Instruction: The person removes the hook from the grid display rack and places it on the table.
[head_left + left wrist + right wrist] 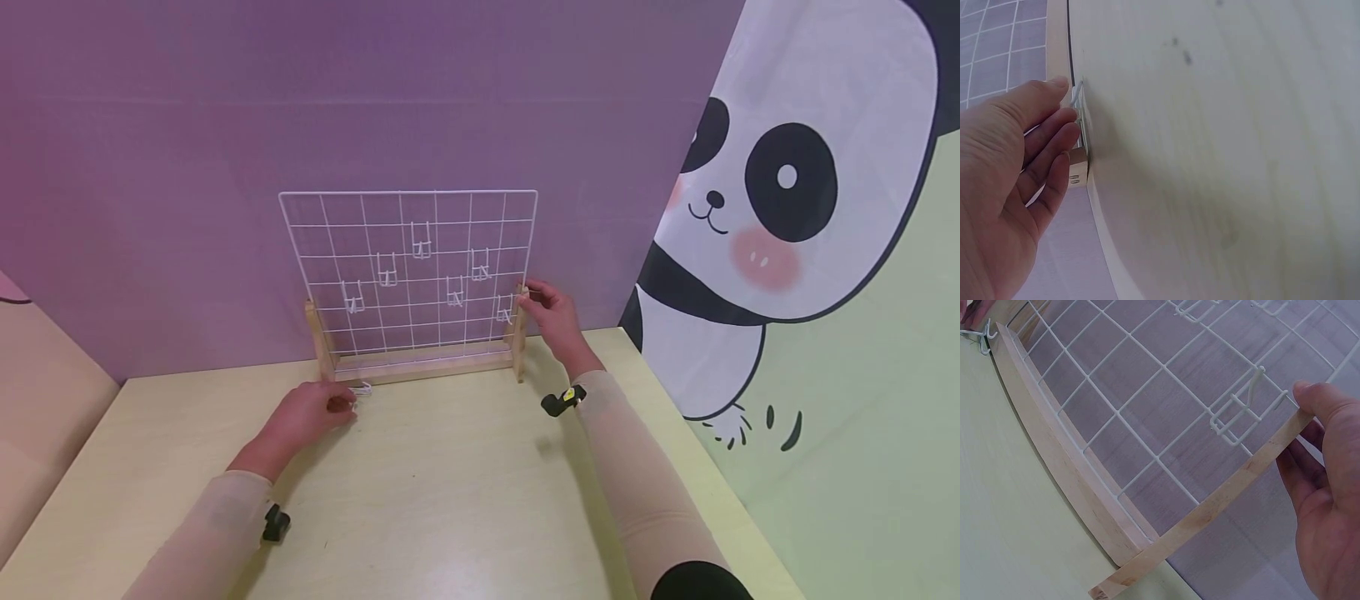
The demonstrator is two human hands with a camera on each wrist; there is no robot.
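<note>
A white wire grid panel (442, 325) stands upright in a wooden stand (427, 369) at the back of the table. On its mesh hang several white wire hooks, one of them (1235, 415) low at the right side. My right hand (555, 321) grips the stand's right wooden post (1210, 506) near its top, the thumb by the grid's edge. By the stand's front left foot, my left hand (311, 412) pinches a loose white wire hook (362, 389) between thumb and fingers, low at the tabletop. In the left wrist view that hook is mostly hidden behind the fingers (1054, 134).
The pale wooden table (442, 500) stretches in front of the stand. Close behind it hangs a purple backdrop (405, 108). A panda picture (795, 192) covers the wall at the right.
</note>
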